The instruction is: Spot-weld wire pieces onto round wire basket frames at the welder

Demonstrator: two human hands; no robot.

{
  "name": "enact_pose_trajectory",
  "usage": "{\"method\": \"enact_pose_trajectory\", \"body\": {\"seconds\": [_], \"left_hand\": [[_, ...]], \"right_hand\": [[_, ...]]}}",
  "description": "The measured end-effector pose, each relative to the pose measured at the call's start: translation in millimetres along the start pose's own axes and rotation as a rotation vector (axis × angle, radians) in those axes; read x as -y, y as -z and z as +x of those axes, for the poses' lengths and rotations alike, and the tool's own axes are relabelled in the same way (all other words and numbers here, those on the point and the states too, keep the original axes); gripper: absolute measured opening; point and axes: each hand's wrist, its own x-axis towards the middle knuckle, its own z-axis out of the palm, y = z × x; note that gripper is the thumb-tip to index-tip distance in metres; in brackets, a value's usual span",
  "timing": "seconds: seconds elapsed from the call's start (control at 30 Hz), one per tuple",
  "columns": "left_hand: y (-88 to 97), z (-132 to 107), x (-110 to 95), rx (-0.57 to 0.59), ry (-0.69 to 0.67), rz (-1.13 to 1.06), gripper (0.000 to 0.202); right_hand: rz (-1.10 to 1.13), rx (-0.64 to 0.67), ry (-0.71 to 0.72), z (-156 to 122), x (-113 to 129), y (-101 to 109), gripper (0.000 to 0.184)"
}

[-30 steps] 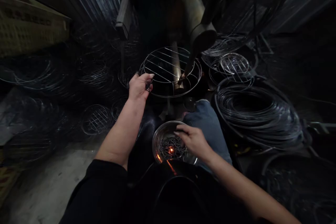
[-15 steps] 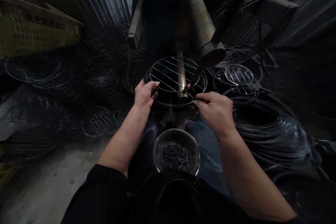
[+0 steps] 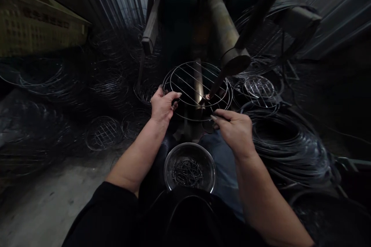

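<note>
A round wire rack (image 3: 185, 87), with rings and parallel bars, lies level between my hands. My left hand (image 3: 162, 104) grips its left rim, thumb on top and fingers beneath. At the front right of the rim, my right hand (image 3: 233, 125) is closed in a pinch on a small curved wire piece (image 3: 213, 107), mostly covered by the fingertips. A slanted dark rod (image 3: 216, 85) of a machine comes down to the rack, its coppery tip at the front bars. Beneath the rack stands a brass-coloured bar (image 3: 198, 79).
A metal bowl (image 3: 166, 170) of short wire pieces sits at my lap. A big wire coil (image 3: 292, 150) lies at right, with a finished-looking rack (image 3: 259, 87) behind it. Wire rings (image 3: 108, 85) pile up at left, near a yellow crate (image 3: 37, 31). A thick cylinder (image 3: 224, 23) juts overhead.
The rack has shifted slightly, and its front bars now lie nearer the rod tip. My right hand has moved a little down and left. The view has turned slightly.
</note>
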Motion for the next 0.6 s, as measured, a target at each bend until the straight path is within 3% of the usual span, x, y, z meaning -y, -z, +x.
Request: {"method": "enact_pose_trajectory", "body": {"seconds": [0.2,0.3,0.6], "left_hand": [[-5.4,-1.7,7.4,-0.001,0.0,0.015,0.056],[-7.1,-5.7,6.7,-0.013,-0.002,0.014,0.056],[-3.1,-1.6,10.0,0.059,-0.021,0.003,0.04]], "right_hand": [[-0.231,-0.025,0.092,4.0,7.5,2.3,0.014],[-0.229,-0.043,0.099,4.6,8.7,-0.3,0.016],[0.398,-0.06,-0.174,0.5,-5.2,-25.9,0.022]]}}
